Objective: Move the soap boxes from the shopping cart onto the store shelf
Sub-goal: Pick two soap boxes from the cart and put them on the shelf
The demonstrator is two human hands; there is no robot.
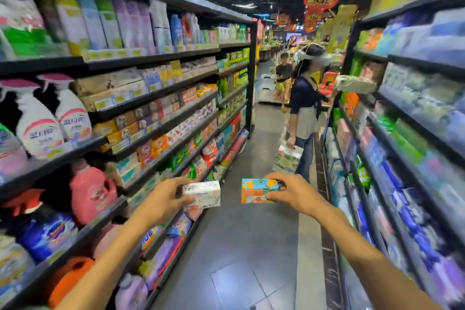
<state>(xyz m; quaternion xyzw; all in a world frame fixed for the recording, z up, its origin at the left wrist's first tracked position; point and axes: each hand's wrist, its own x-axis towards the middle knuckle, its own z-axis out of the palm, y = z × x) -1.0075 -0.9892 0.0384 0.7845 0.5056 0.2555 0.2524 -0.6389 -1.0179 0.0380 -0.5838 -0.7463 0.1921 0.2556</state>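
Note:
My left hand (164, 199) grips a white soap box (202, 194) by its left end. My right hand (289, 192) grips an orange and teal soap box (256, 191) by its right end. Both boxes are held level above the aisle floor, a short gap between them, in front of the lower left shelving. The left shelf unit (161, 94) holds rows of small soap boxes (141, 123) on its middle levels. No shopping cart is in view.
Spray bottles (50, 121) and detergent jugs (90, 191) fill the near left shelves. A right shelf unit (402, 148) holds packaged goods. A person (304, 108) stands farther down the aisle, holding a bag. The grey tile floor (241, 246) runs between the shelves.

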